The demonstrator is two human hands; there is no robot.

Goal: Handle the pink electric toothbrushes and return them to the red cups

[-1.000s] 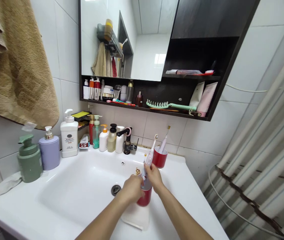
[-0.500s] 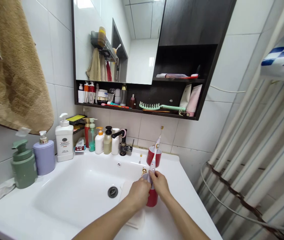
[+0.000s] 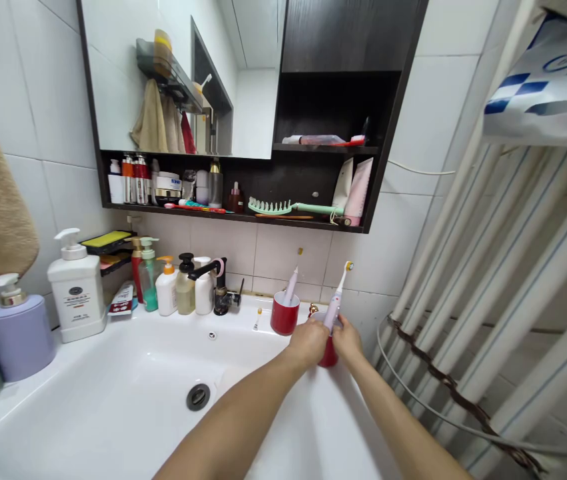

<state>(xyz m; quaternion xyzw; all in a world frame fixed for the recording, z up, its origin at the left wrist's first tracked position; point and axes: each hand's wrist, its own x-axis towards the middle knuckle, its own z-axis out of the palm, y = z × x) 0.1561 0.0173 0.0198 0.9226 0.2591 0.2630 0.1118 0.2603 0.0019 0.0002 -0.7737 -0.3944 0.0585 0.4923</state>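
Observation:
A red cup (image 3: 330, 355) with a small gold ornament (image 3: 313, 309) at its rim is between my two hands at the right side of the sink counter. My left hand (image 3: 309, 343) closes on its left side, fingers curled. On the right side, my right hand (image 3: 348, 340) presses against the cup with the thumb near the rim. A pale lilac electric toothbrush (image 3: 334, 308) leans upright inside it, bristle head up. To the left is a second red cup (image 3: 284, 315), holding a similar toothbrush handle (image 3: 290, 287) without a brush head.
A loose brush head (image 3: 258, 319) lies left of the second cup. The black faucet (image 3: 220, 297) and several pump bottles (image 3: 167, 288) line the back of the white sink (image 3: 128, 373). The mirror cabinet (image 3: 313, 220) overhangs the counter; white radiator pipes (image 3: 463, 320) rise at the right.
Both hands have carried the red cup with its toothbrush away from me and to the right, from in front of the second cup to beside it. The view has turned right.

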